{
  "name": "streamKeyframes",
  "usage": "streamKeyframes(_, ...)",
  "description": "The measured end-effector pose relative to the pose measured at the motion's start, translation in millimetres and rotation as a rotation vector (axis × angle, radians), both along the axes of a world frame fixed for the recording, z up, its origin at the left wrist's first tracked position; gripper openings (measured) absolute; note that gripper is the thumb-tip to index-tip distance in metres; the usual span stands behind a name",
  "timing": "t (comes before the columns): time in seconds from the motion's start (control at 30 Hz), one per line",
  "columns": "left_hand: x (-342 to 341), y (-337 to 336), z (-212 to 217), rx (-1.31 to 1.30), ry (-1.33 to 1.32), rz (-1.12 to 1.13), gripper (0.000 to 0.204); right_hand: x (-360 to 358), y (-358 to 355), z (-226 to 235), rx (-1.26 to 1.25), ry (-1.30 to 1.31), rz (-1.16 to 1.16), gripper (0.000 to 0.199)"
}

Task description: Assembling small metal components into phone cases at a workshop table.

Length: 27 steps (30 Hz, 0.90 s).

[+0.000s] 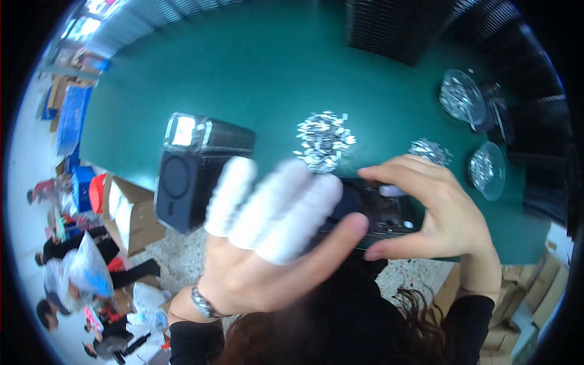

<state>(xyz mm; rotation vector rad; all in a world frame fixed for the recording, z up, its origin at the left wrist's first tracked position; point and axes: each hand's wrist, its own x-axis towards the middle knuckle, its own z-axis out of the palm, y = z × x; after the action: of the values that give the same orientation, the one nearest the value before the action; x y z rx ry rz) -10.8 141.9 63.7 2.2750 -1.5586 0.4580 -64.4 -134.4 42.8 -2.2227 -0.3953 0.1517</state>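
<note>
Fingers and thumb of the right grip [447, 216] bracket the right end of a dark glossy piece [395, 218], fingers along its far edge and thumb along its near one. That grip is curved only part-way closed, seemingly because the piece is broad, and an edge hold like this probably steadies it while leaving much of the upper face uncovered. The left grip [261, 258] spreads over the other end, its thumb reaching across the piece and well apart from its fingers; whether it has hold of anything (it is badly smeared in the view) I cannot tell. White covers [301, 225] sleeve three of its fingers, perhaps to guard skin or surface.

Just beyond the grips, a loose heap of silvery slivers [325, 141] likely sits there for easy reach. A smaller heap [429, 151] lies just past the right grip's knuckles, and farther right a round dish [479, 106] and a second dish [500, 169], both clear, hold similar bits, presumably a supply.

Left of the left grip stands a dark stack [176, 182], blocky, its smooth face marked by a ring above a short bar, with shiny, see-through-looking edges on top. Beneath everything, the green desk [231, 67] looks smooth and flat, faintly reflective.
</note>
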Motion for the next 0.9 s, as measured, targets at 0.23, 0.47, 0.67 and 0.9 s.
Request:
streamKeyframes(0.23,12.5,-33.5,-25.2,-0.226,0.148,-0.110,0.031,-15.6,-16.6,5.7,0.531,0.479,-0.122,0.069)
streamKeyframes(0.47,23.9,-16.2,-48.4,-0.613,0.282,0.088,0.024,-23.9,-86.0,-62.7,-0.164,0.040,-0.813,0.020)
streamKeyframes(0.67,30.2,-21.5,-53.7,-0.443,0.351,0.267,0.016,-8.0,-84.1,-92.8,-0.362,0.032,-0.705,0.017)
streamKeyframes(0.9,34.1,-28.5,-53.6,-0.349,0.373,0.225,0.019,12.7,-69.0,-98.1,-0.575,0.094,-0.659,0.015)
